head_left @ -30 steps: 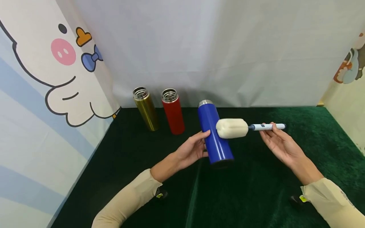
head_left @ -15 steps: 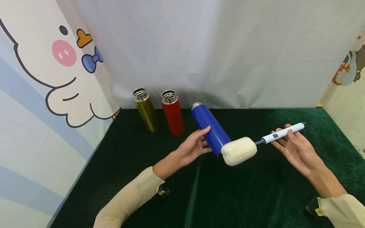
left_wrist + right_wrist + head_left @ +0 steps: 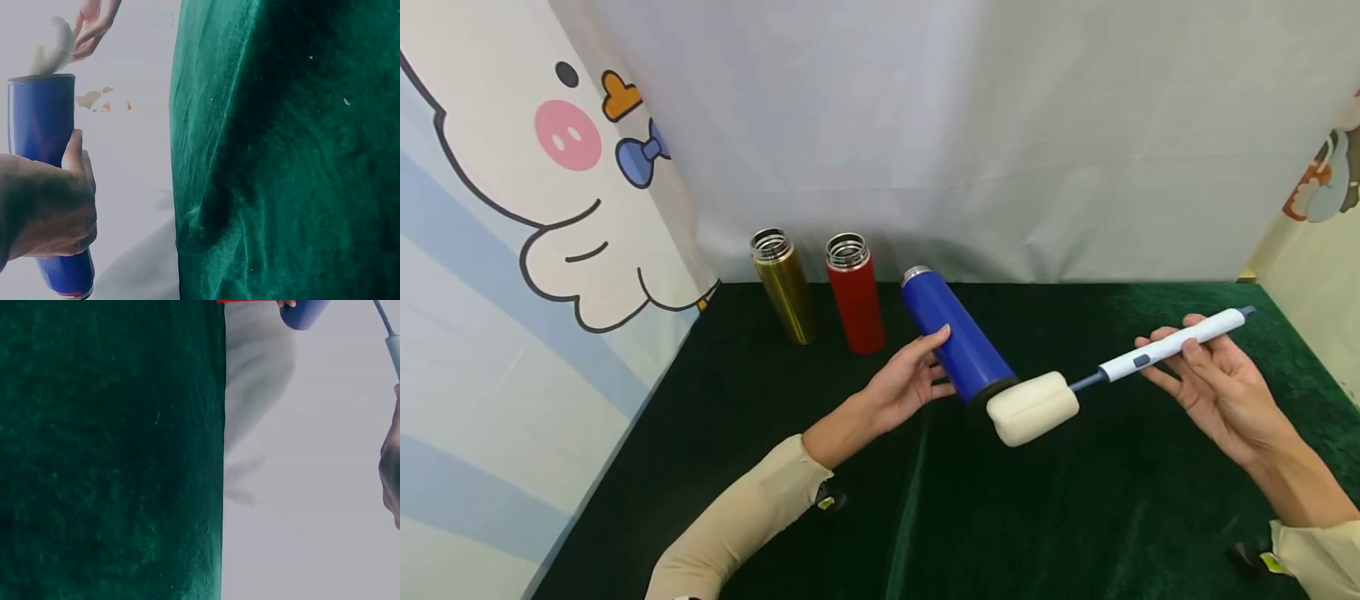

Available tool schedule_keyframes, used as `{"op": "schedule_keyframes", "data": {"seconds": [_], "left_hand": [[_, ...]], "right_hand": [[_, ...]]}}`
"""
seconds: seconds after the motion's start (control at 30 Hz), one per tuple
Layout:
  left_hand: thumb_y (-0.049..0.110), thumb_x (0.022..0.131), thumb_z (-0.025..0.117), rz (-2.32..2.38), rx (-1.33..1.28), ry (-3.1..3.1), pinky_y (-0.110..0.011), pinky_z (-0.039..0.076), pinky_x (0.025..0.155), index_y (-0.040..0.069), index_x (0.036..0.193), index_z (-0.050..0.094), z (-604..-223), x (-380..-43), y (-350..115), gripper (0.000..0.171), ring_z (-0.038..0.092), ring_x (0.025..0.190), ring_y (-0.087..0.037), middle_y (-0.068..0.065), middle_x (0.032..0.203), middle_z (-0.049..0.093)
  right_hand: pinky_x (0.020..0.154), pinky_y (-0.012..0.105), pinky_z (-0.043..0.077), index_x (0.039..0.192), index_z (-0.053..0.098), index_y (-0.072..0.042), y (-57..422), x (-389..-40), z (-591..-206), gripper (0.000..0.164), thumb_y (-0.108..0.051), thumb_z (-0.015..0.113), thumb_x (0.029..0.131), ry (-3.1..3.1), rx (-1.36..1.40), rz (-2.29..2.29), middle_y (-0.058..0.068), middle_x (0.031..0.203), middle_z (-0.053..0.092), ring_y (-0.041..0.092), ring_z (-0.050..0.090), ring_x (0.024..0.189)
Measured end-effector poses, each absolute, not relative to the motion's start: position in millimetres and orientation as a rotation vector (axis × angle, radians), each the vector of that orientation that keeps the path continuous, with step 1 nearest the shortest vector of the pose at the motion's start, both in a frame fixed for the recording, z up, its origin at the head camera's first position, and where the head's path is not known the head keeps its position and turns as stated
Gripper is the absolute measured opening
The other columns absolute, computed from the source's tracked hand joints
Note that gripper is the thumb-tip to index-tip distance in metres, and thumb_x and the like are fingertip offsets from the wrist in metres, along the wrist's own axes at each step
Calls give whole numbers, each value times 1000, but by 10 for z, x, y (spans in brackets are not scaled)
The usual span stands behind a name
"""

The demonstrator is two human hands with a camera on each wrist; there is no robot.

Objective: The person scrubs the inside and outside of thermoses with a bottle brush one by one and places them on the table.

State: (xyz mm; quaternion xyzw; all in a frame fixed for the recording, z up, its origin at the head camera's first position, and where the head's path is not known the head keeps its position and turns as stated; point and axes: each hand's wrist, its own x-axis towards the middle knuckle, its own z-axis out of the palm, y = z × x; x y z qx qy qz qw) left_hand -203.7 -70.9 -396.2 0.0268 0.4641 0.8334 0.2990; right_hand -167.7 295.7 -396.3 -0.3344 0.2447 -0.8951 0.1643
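The blue bottle (image 3: 955,329) is held in the left hand (image 3: 904,385), over the middle of the green cloth (image 3: 1075,517). It is tilted: in the head view its long axis is run from upper left to lower right, with the steel mouth pointed up and leftward, toward the curtain (image 3: 1000,150), and the black base turned down and rightward. The bottle is gripped round its side, thumb laid across the front, the other fingers partly hidden behind it.

The brush (image 3: 1123,363) is pinched by its handle between thumb and fingers of the right hand (image 3: 1221,387). Its long axis is crossed the other way, sponge (image 3: 1033,408) down and left, handle tip up and right. The sponge is seen just by the bottle's base, partly overlapped with it; whether they are touching cannot be told.

In the left wrist view the bottle's middle is covered by the hand, and the sponge is blurred, its lower part hidden. In the right wrist view the sponge is cut off, and the right hand is cropped by the edge.

Three bottles are counted, with the gold bottle (image 3: 787,292) and red bottle (image 3: 856,304) stood upright, mouths uncapped, and one brush.
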Motion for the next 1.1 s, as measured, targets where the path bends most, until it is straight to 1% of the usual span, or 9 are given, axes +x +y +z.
{"op": "schedule_keyframes", "data": {"seconds": [0.23,0.37,0.53,0.67,0.77,0.93,1.1], "left_hand": [[38,107,49,2177,85,1207,-57,31,122,18,158,23,-3985,-2013,-673,61,42,147,-36,-15,161,40],[38,107,49,2184,80,1201,-56,31,123,18,158,25,-3980,-2000,-690,60,42,147,-35,-15,161,40],[38,108,47,2219,58,1178,-55,30,124,17,158,23,-3966,-1989,-724,60,39,149,-35,-16,161,39],[39,108,47,2209,57,1156,-54,30,124,17,159,21,-3959,-1995,-697,62,37,150,-36,-16,162,38],[39,107,49,2182,75,1164,-55,30,123,17,159,21,-3953,-1998,-679,63,38,150,-37,-16,162,38],[35,107,51,2174,61,1187,-57,30,123,18,159,23,-3960,-1986,-727,61,39,149,-37,-15,161,39],[33,107,50,2179,49,1195,-57,29,123,19,159,22,-3982,-1973,-760,60,38,150,-37,-16,161,39]], "right_hand": [[115,46,43,142,42,0,2760,-1638,-4026,47,1,8,108,675,-887,-2520,24,140,58,36,53,140],[116,47,42,141,41,1,2795,-1653,-4026,47,0,7,108,618,-897,-2548,25,140,58,38,52,139],[113,47,46,138,43,1,2907,-1696,-4089,47,1,7,108,709,-903,-2563,24,137,61,36,56,137],[111,45,49,139,42,-3,2780,-1688,-4122,46,5,10,108,876,-899,-2489,19,136,62,32,57,136],[113,45,47,140,42,-2,2699,-1687,-4082,45,4,11,108,808,-903,-2495,20,138,60,34,56,137],[114,48,45,140,43,3,2837,-1710,-4059,47,-2,7,109,607,-896,-2576,26,137,59,39,55,136],[112,47,48,138,45,1,2939,-1668,-4196,47,-1,8,109,718,-868,-2578,23,136,61,36,57,135]]}}
